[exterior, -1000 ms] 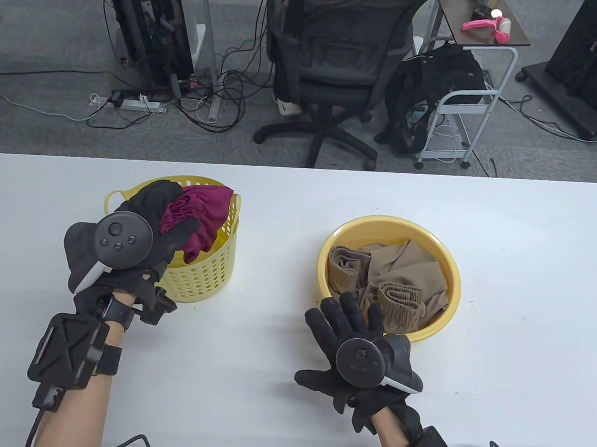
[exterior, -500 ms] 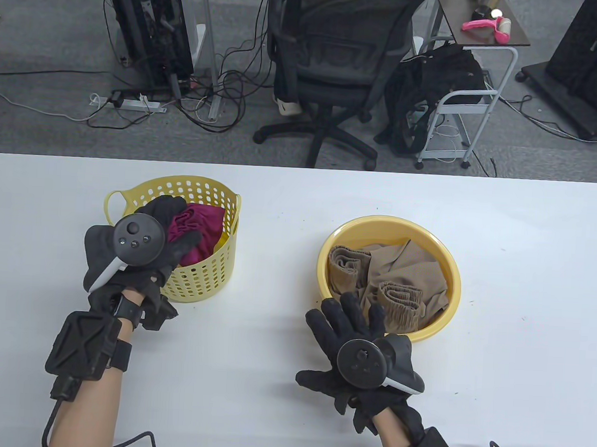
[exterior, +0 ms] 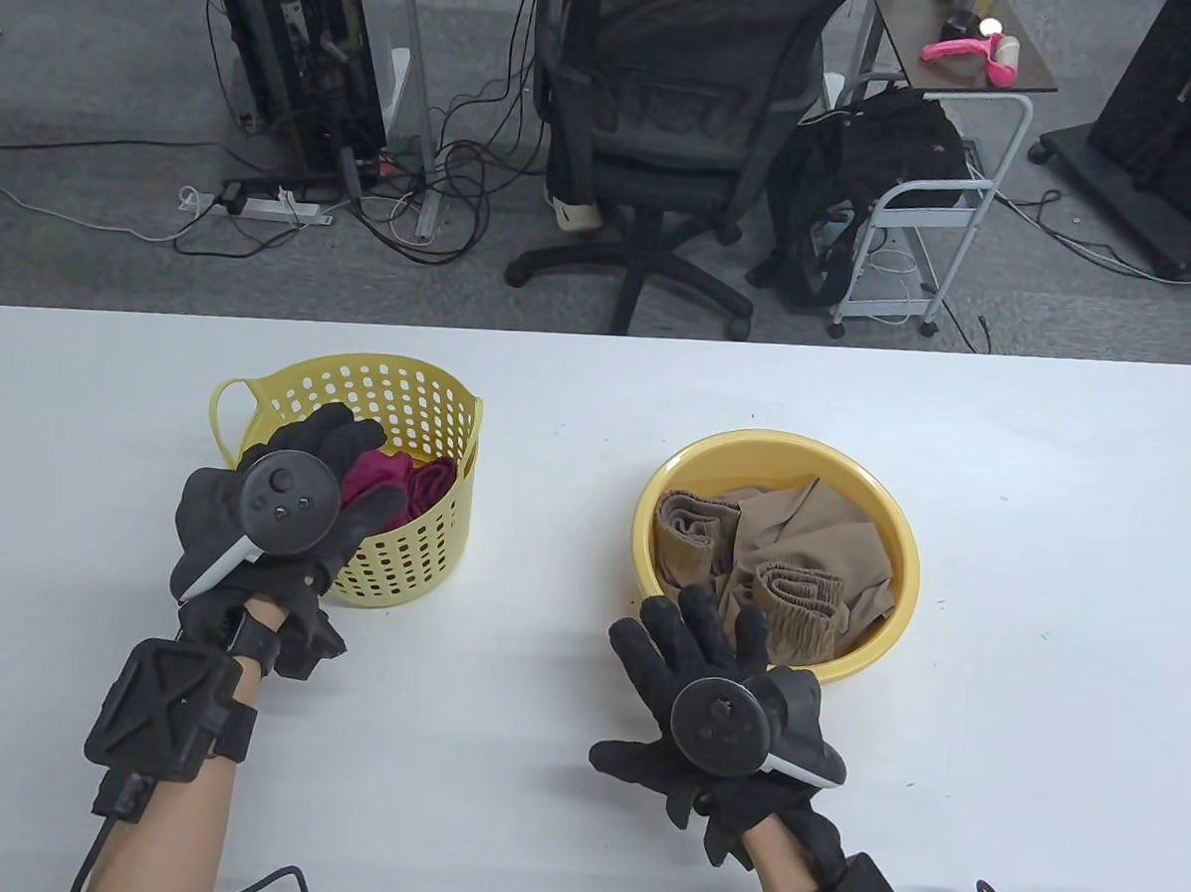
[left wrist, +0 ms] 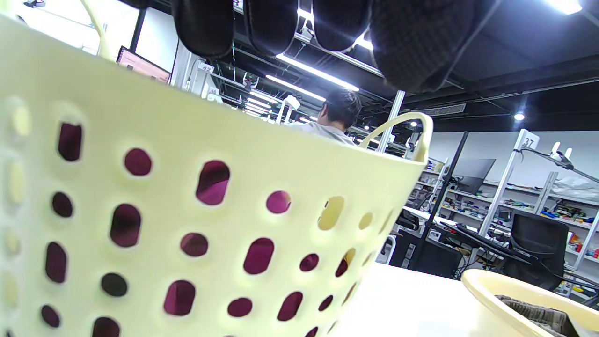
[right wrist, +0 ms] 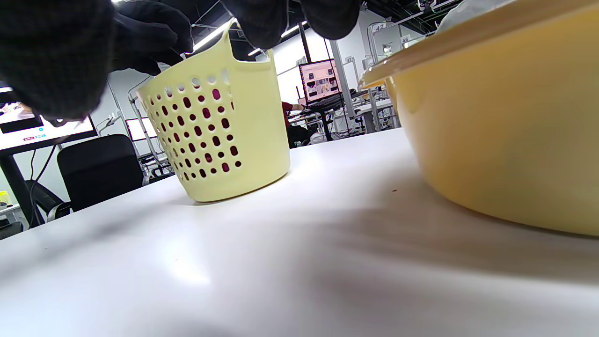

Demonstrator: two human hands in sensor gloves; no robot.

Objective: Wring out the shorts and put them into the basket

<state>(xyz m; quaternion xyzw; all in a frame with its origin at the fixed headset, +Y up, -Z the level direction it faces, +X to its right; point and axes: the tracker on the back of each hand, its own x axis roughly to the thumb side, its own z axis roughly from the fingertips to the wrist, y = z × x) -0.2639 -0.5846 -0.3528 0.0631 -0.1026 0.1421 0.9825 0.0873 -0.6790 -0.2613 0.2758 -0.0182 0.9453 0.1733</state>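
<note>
Shorts [exterior: 409, 484] lower, under left grip [exterior: 329, 482].

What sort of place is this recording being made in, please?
Probably an office-like lab or workshop: an office chair and cabled equipment rack stand behind the white table, with stocked shelving beyond.

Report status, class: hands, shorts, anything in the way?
Left hand over basket, fingers on maroon shorts inside. Right hand open, flat on table by yellow basin of tan cloth. Nothing in the way.
</note>
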